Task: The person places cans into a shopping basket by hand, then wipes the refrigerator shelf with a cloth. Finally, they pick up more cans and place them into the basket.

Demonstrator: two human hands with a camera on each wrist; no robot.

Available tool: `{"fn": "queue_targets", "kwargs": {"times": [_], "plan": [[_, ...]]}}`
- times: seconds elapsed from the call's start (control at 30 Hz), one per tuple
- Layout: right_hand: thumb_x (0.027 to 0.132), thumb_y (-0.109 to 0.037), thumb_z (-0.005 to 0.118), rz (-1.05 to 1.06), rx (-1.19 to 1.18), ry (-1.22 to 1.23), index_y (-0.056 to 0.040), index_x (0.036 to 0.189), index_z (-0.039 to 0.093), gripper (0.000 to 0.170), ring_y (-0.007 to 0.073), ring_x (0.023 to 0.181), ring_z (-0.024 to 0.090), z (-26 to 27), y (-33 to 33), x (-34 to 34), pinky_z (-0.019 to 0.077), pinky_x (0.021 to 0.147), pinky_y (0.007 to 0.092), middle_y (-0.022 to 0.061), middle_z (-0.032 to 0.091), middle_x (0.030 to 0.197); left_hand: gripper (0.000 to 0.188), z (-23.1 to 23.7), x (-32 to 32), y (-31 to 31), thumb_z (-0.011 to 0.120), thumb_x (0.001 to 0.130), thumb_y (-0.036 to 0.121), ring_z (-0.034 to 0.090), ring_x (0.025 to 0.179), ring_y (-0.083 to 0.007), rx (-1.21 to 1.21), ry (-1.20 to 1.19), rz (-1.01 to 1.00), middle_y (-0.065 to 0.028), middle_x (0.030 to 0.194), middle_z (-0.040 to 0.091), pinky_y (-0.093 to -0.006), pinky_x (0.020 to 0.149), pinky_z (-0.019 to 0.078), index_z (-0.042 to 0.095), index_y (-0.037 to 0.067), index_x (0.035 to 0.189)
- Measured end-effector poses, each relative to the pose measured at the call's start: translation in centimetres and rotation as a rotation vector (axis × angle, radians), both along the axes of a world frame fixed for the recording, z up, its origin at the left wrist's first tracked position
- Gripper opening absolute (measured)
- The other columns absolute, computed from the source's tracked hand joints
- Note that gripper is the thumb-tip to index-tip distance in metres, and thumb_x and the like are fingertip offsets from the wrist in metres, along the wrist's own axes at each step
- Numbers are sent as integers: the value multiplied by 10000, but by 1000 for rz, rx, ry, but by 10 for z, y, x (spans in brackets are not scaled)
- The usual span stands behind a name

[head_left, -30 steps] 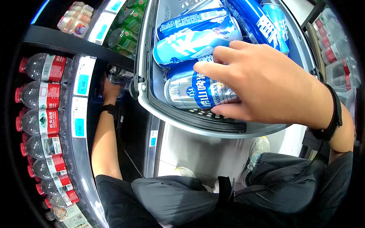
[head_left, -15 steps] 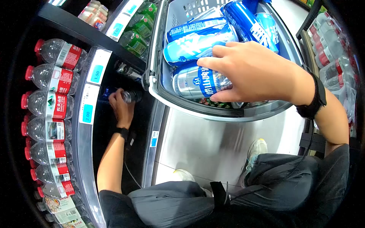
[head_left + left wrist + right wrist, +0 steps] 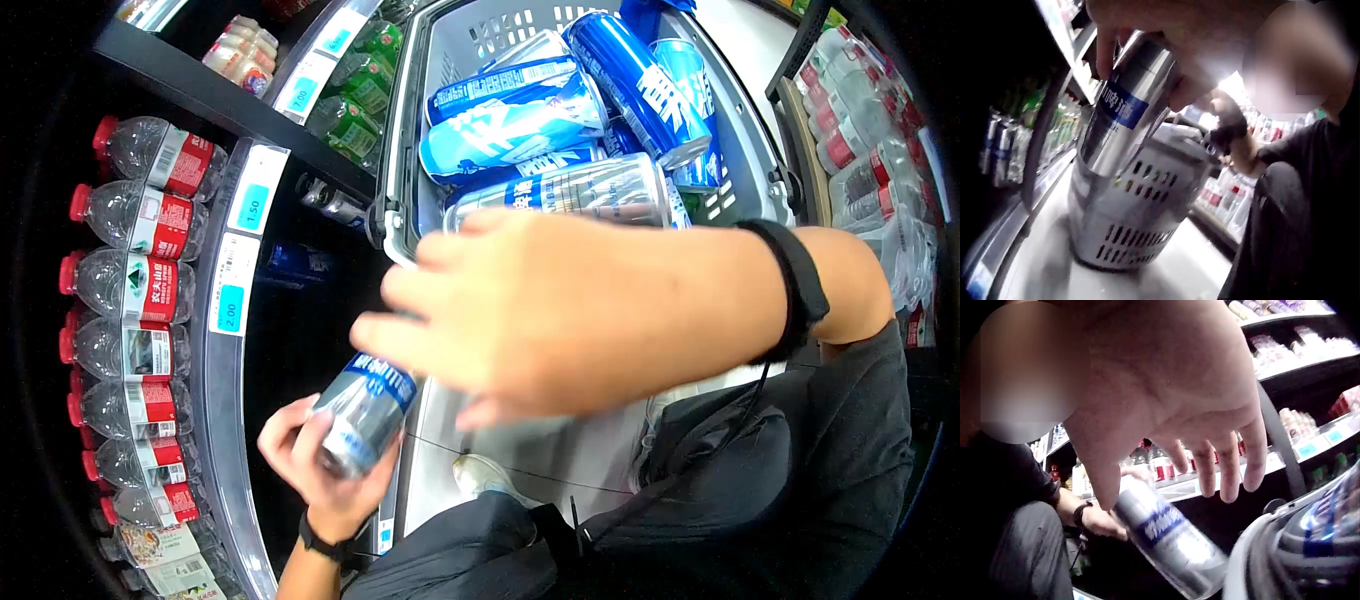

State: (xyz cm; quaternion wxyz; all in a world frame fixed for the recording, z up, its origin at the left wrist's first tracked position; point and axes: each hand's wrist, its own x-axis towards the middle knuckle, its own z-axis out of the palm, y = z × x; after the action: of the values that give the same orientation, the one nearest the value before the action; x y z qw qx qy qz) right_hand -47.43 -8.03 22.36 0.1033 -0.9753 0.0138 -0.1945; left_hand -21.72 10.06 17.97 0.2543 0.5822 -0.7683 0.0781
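Observation:
Low by the shelf edge, my left hand (image 3: 335,485) grips a silver beer can (image 3: 368,405) with a blue label band around its lower end, holding it tilted. In the right wrist view that beer can (image 3: 1175,540) slants below my right palm. My right hand (image 3: 510,300) reaches across in front of the basket, its fingers extended and spread near the can's upper end. Behind it, the grey basket (image 3: 1132,215) holds several blue and silver cans. One silver can (image 3: 610,190) lies on top at the near side, partly covered by my right hand.
Red-capped water bottles (image 3: 150,275) line the shelf at left, behind a price-tag strip (image 3: 230,285). On the dark lower shelf lies a blue can (image 3: 300,262). Green bottles (image 3: 355,90) stand beyond it. Wrapped bottle packs (image 3: 880,170) are stacked at right.
My left hand has come out of the lower shelf toward me with the silver can. My right hand has left the can in the basket and moved left toward it.

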Motion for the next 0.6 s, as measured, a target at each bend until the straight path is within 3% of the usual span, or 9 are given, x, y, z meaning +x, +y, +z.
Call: {"fn": "queue_targets", "kwargs": {"times": [0.07, 0.17, 0.33, 0.4, 0.47, 0.5, 0.53, 0.57, 0.6], "plan": [[764, -251, 751, 36, 39, -35, -15, 1037, 564, 407, 278, 858, 645, 0, 11, 11, 537, 697, 373, 128, 621, 950, 858, 33, -18, 3, 906, 619, 167, 510, 1083, -314, -1, 26, -11, -151, 1208, 365, -400, 874, 496, 402, 119, 1311], [662, -210, 825, 112, 164, -351, -38, 1066, 560, 513, 296, 808, 649, -7, 21, 29, 534, 679, 398, 130, 613, 975, 978, 63, -32, 7, 938, 576, 257, 504, 1102, -308, -45, 112, -46, -152, 1228, 376, -416, 883, 498, 360, 122, 1353], [646, -184, 815, 107, 267, -339, -58, 1081, 536, 532, 326, 825, 652, 10, 16, 27, 538, 679, 412, 142, 616, 920, 1069, 69, -32, -8, 952, 580, 315, 500, 1175, -362, -214, 153, -209, -188, 1304, 391, -465, 991, 470, 322, 108, 1417], [636, -169, 810, 49, 231, -371, -66, 1110, 545, 552, 317, 836, 662, 13, 9, 20, 545, 698, 413, 140, 621, 905, 1086, 81, -42, -26, 910, 650, 263, 472, 1251, -359, -151, 117, -193, -221, 1361, 409, -465, 1052, 441, 237, 43, 1474], [639, -153, 803, -96, 166, -472, -63, 1152, 552, 578, 329, 862, 668, 12, -5, 13, 552, 735, 409, 146, 634, 937, 1073, 73, -45, -49, 848, 696, 137, 469, 1262, -387, -119, 471, -222, -264, 1414, 369, -470, 1033, 441, 151, 3, 1501], [646, -141, 795, -142, 182, -466, -53, 1181, 562, 591, 341, 912, 665, 15, -16, 6, 550, 784, 403, 153, 647, 987, 1016, 75, -48, -62, 820, 722, 123, 463, 1276, -355, -50, 618, -272, -260, 1440, 377, -458, 1076, 386, 177, -54, 1489], [654, -138, 793, -198, 137, -473, -37, 1173, 570, 574, 344, 950, 658, 19, -28, -1, 540, 821, 396, 163, 653, 1026, 851, 73, -44, -65, 777, 757, 91, 478, 1269, -314, 41, 607, -219, -211, 1431, 402, -421, 1045, 422, 306, -42, 1453], [640, -164, 838, -280, 129, -425, 21, 1243, 553, 692, 353, 1080, 629, 24, -41, -10, 503, 945, 381, 202, 626, 1174, 765, 77, -43, -69, 758, 771, 80, 486, 1261, -298, 146, 636, -177, -190, 1426, 413, -404, 1026, 436, 371, -29, 1421], [654, -179, 842, -379, 113, -425, 14, 1245, 552, 686, 342, 1081, 626, 27, -57, -15, 497, 951, 375, 198, 624, 1180, 681, 79, -42, -74, 739, 786, 70, 494, 1253, -283, 245, 662, -140, -169, 1421, 424, -387, 1007, 450, 435, -17, 1389]]}}
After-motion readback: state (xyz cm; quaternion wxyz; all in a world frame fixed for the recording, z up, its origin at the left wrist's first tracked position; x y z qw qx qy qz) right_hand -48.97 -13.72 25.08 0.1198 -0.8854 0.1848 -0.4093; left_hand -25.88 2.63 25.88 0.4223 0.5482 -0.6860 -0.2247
